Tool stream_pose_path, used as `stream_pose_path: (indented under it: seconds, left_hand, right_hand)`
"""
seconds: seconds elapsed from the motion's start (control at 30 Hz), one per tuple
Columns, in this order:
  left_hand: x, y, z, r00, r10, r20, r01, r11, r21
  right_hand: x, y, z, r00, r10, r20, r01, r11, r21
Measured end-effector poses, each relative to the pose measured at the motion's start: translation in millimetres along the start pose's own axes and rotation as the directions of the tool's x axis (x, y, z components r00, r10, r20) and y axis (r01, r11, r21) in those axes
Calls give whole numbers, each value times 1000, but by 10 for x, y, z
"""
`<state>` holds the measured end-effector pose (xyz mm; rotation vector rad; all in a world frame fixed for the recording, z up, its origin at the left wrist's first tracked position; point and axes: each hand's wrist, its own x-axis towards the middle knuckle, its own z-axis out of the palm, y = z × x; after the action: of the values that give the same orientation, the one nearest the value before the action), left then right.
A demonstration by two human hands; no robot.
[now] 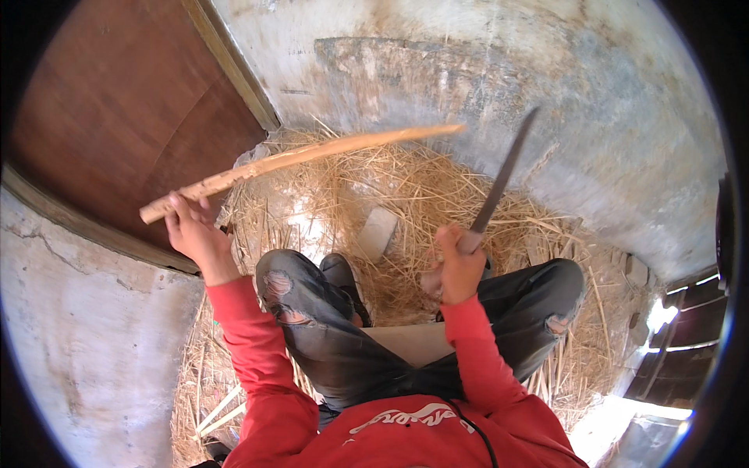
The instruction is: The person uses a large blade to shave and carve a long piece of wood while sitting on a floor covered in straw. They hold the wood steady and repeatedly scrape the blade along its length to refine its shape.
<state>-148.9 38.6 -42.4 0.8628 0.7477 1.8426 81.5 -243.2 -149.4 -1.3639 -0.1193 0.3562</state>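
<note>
My left hand (197,236) grips a long, pale wooden stick (312,152) near its thick lower-left end. The stick slants up to the right and narrows to a point in front of the wall. In my right hand (459,267) is a long, dark-bladed knife (503,175), held by its handle with the blade pointing up and to the right. Stick and blade are apart, the blade lying to the right of the stick's tip. My fingers hide most of the knife's handle.
Straw and wood slivers (406,187) cover the floor around my bent legs. A pale block (377,232) lies ahead of my feet. A stained wall (468,70) curves behind, with a brown door panel (133,109) at the left. Dark slats (679,343) stand at the right.
</note>
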Motion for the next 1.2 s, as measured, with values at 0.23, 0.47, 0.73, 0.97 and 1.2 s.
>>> stream_pose_path:
  seconds: [0.23,0.47,0.73,0.97,1.2]
  left_hand:
    - [-531,-381,-319,917,-396,44,394,889,-232]
    - [-987,-765,-340,756,-645,111,644,702,-303]
    - [-1878,-812,-338,199,-978,58,967,206,151]
    - [-2356,-464,205,656,-314,686,6,911,412]
    - [-2108,-555,526,587,-332,738,-115,869,482]
  right_hand:
    - [918,-933,154,959,-224,-171,257,945,201]
    - [1156,-1635,125,880,-456,-134,475,834,281]
    - [1053,-1719,101,811,-583,56,544,786,294]
    - [756,-1152,273,727,-483,487,420,875,241]
    - [577,-855,537,687,-356,634,494,868,-48]
